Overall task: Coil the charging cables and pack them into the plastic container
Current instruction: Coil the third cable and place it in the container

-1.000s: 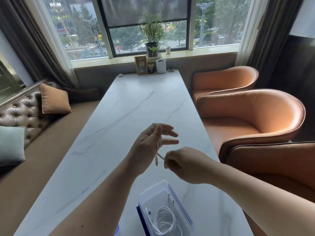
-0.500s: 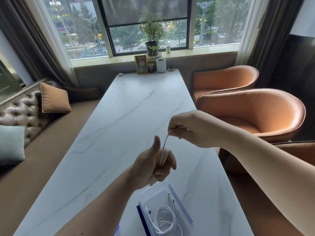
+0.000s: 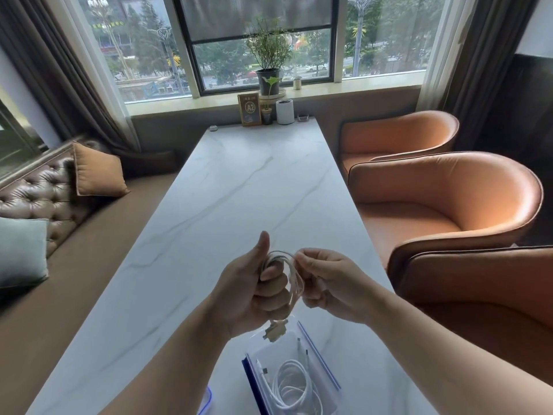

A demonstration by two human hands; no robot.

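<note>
My left hand (image 3: 254, 290) is closed in a fist with the thumb up, and loops of a white charging cable (image 3: 294, 281) are wound around its fingers. The cable's plug ends (image 3: 275, 331) dangle below the fist. My right hand (image 3: 326, 283) pinches the cable at the top of the loop, right beside the left fingers. Below both hands stands a clear plastic container (image 3: 321, 359) with blue edges on the white marble table (image 3: 239, 190). A coiled white cable (image 3: 291, 384) lies inside it.
A small blue-rimmed object (image 3: 207, 399) shows at the table's near edge, left of the container. A sign, a white cup (image 3: 285, 111) and a potted plant stand at the far end. Orange armchairs (image 3: 443, 211) line the right, a tufted sofa (image 3: 39, 193) the left.
My right hand came down from above the left fist and now meets it at the loop. More cable is wound around the left fingers, and the plug ends now hang below.
</note>
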